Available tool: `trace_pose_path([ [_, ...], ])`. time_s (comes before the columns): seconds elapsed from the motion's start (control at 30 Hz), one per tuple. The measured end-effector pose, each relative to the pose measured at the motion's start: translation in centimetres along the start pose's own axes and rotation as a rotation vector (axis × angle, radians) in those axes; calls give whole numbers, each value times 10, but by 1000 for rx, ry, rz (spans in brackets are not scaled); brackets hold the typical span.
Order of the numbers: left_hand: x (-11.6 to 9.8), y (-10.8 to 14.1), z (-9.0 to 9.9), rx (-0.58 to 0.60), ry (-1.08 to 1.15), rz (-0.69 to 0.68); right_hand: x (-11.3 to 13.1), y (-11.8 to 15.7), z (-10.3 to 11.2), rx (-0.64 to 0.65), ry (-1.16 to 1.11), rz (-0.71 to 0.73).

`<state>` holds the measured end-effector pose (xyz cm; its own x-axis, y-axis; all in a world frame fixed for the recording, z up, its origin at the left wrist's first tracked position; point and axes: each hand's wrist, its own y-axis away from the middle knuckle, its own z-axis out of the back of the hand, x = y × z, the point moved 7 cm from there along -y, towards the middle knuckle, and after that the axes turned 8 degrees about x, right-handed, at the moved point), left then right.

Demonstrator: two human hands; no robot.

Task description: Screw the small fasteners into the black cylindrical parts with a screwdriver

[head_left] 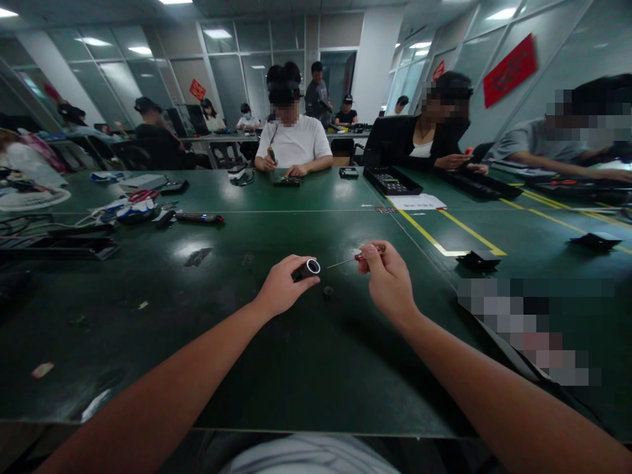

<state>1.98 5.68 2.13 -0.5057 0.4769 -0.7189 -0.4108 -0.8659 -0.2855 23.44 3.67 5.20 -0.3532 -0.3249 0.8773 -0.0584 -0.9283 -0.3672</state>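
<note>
1. Two held pieces face each other over a green bench (247, 395): a dark cylinder (312, 267) and a thin-shafted driver (342, 263), their ends apart.
2. The left hand (281, 288), partly closed, grips the cylinder's side, seemingly to leave its bright-ringed end uncovered.
3. The right hand (389, 278) closes round the driver's handle, apparently for steady aim.
4. Between them, a small dark part (328, 291) rests on the bench, likely for easy reach.

Dark cylinder (311, 266) with pale-ringed open end, beside slim-shafted screwdriver (370, 252).
</note>
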Motion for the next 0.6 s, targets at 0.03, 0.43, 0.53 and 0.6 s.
trace_pose_path([
  [0.03, 1, 0, 1, -13, 41, 18, 0, 0, 0, -1, -3, 0],
  [0.43, -2, 4, -20, 173, 584, 232, -1, -2, 1, -25, -67, 22],
  [0.53, -17, 5, -23, 269, 133, 161, -2, -2, 1, -15, -66, 24],
  [0.6, -28, 6, -30, 328, -108, 60, -2, -1, 1, -13, -64, 30],
])
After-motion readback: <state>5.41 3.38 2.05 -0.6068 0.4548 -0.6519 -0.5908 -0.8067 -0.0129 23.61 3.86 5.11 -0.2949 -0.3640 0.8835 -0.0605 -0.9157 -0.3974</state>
